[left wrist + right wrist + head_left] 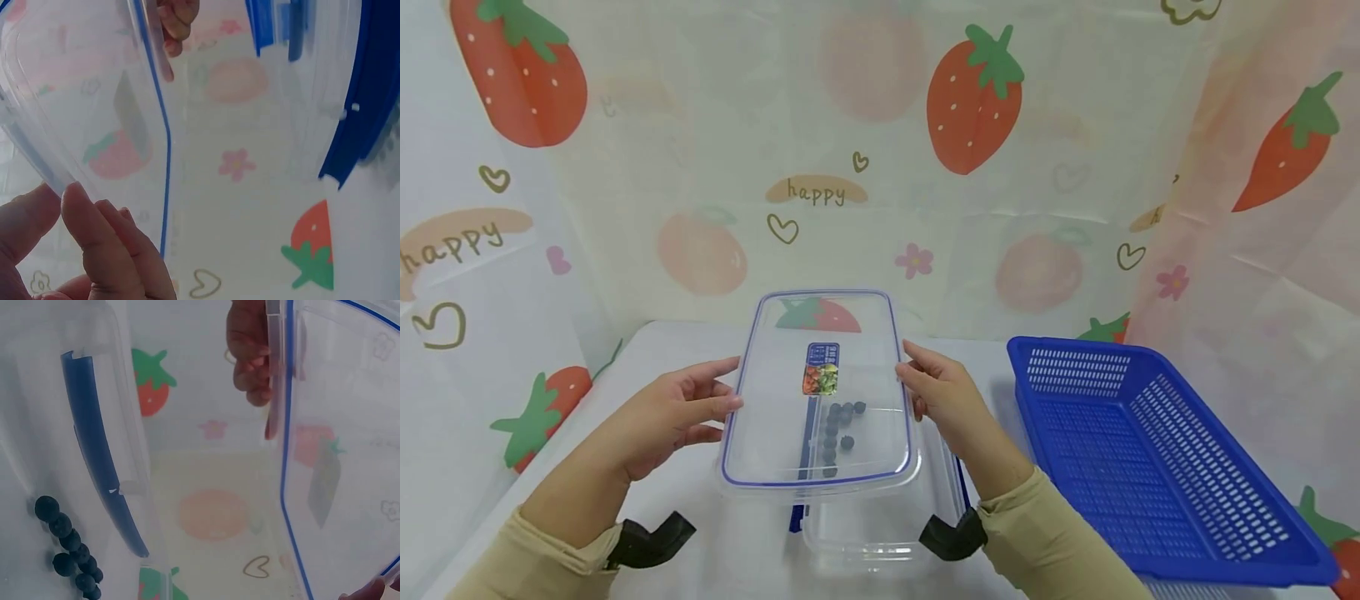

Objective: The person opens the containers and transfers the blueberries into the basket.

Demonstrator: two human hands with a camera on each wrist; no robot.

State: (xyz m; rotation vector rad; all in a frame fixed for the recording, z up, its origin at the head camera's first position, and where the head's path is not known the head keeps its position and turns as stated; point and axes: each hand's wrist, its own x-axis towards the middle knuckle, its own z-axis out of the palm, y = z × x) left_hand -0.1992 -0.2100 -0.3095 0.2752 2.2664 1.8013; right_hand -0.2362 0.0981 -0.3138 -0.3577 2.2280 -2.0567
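Observation:
Both hands hold up a clear plastic lid point(775, 433) with a blue seal and a small printed label, tilted above the table. My left hand point(673, 408) pinches its left edge between thumb and fingers, seen closely in the left wrist view. At the opposite edge, my right hand point(947, 400) grips with thumb and fingers. Below the lid stands a clear container point(865, 533) with blue side clips point(97, 450). Inside it lie several blueberries point(47, 509), mostly in a line; in the head view they show through the lid.
A blue perforated basket point(1150, 475) stands to the right, close to my right forearm. The white table point(662, 358) is backed by a strawberry-patterned cloth point(865, 250), which also covers both sides. Black straps sit at both sleeve cuffs.

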